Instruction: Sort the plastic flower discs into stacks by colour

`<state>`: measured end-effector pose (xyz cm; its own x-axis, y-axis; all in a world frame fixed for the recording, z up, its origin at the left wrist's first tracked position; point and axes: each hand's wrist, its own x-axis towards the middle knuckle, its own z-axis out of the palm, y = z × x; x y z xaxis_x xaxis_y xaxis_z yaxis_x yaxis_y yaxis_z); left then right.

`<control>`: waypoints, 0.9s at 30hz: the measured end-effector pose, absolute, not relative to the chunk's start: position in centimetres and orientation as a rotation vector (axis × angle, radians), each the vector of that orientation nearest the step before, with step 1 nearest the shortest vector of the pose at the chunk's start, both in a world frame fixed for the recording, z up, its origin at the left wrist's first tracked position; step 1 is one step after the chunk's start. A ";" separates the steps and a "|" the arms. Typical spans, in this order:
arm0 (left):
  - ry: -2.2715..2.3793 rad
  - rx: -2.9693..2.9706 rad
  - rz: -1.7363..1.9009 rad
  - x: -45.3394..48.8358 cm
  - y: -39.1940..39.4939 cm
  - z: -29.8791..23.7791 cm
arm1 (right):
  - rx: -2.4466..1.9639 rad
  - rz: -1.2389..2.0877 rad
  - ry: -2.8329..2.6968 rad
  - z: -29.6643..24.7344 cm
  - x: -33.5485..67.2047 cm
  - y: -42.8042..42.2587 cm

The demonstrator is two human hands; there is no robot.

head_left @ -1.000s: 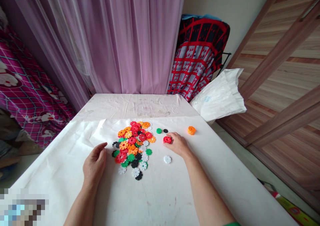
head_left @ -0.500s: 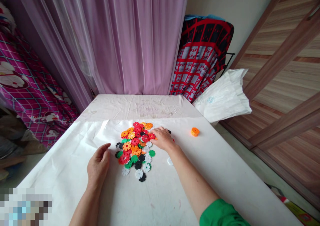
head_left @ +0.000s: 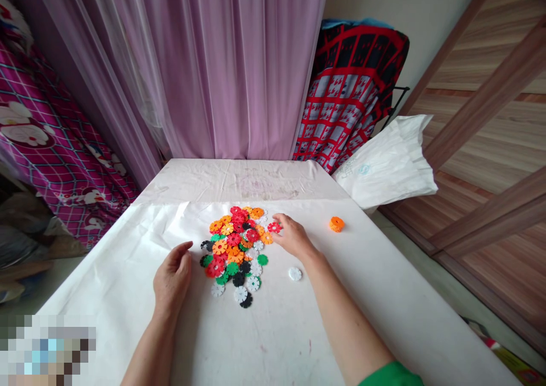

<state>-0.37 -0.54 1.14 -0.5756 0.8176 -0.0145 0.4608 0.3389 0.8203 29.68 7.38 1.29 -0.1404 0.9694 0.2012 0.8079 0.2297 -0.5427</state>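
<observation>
Our right hand has drawn back from over the pile of discs and now pinches a red disc in its fingertips at the pile's right edge, while our left hand stays open and loose on the table just left of the pile.

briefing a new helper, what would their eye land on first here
The bright pile of plastic flower discs, red, orange, green, black and white, sits mid-table on the white cloth. The right hand pinches a red disc at the pile's right edge; the left hand lies open at its left. A purple curtain hangs behind.
</observation>
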 end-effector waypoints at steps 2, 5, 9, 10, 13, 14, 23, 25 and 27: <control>2.190 1.131 1.131 -0.4 -0.4 1.0 | -1.654 0.450 -1.813 0.9 32.2 6.7; 2.197 1.159 1.147 -0.5 -0.3 0.7 | -1.696 0.461 -1.625 0.5 35.5 5.8; 2.219 1.165 1.136 -0.6 -0.3 0.7 | -1.676 0.527 -1.668 0.3 36.9 5.1; 2.224 1.161 1.128 -0.7 -0.3 0.8 | -1.669 0.537 -1.694 0.4 36.7 5.0; 2.228 1.166 1.123 -0.6 -0.4 1.0 | -1.657 0.552 -1.766 0.7 35.9 4.9; 2.229 1.169 1.128 -0.6 -0.4 1.0 | -1.660 0.555 -1.786 0.8 35.7 4.8; 2.217 1.187 1.139 -0.8 -0.2 0.5 | -1.726 0.566 -1.886 1.3 34.9 4.6; 2.219 1.189 1.134 -0.9 -0.2 0.5 | -1.742 0.568 -1.899 1.3 34.8 4.5; 2.226 1.184 1.125 -0.9 -0.2 0.5 | -1.745 0.565 -1.903 1.2 34.9 4.5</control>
<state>-0.86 -0.22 0.49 -0.5740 0.8180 0.0374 0.5154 0.3254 0.7928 34.88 4.50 1.21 -0.0593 0.9951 0.0791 0.7906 0.0952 -0.6049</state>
